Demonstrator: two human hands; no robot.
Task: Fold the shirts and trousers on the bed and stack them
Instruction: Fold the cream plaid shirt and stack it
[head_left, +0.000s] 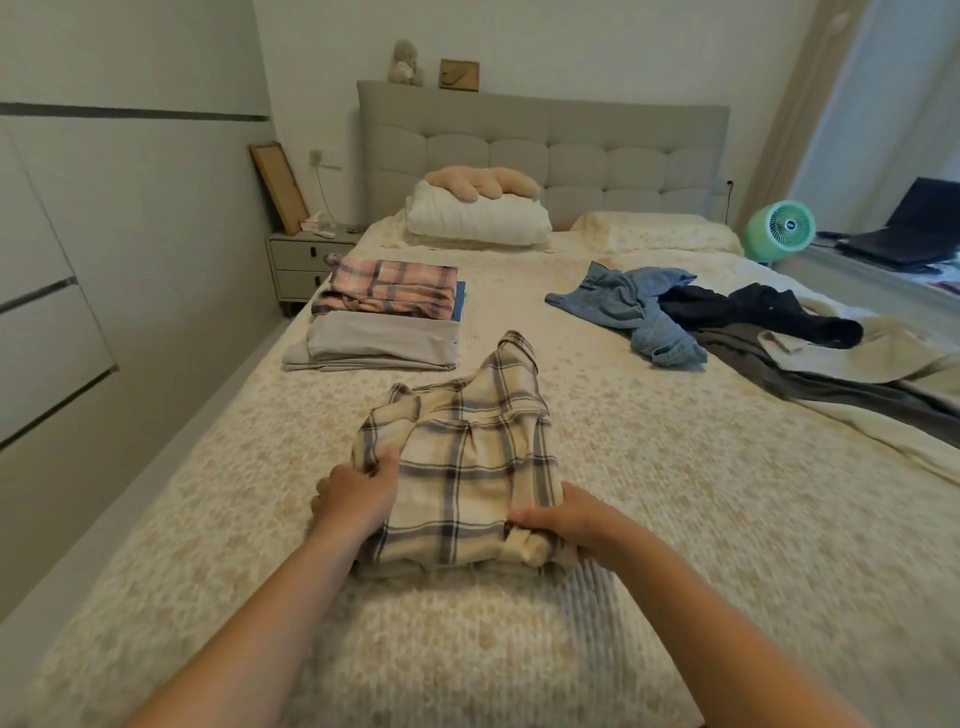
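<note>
Both the left hand (358, 496) and right hand (558, 519) grip the folded plaid shirt (462, 467) by its near corners; judged risk: the loose collar end beyond the fingertips unfolds when lifted.

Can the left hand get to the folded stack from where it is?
Probably yes. The stack lies ahead on the left with only bare bedspread between, but the left hand now grips the plaid shirt, so it must let go or carry it.

Two bare forearms, left hand (358, 493), right hand (563, 519)
</note>
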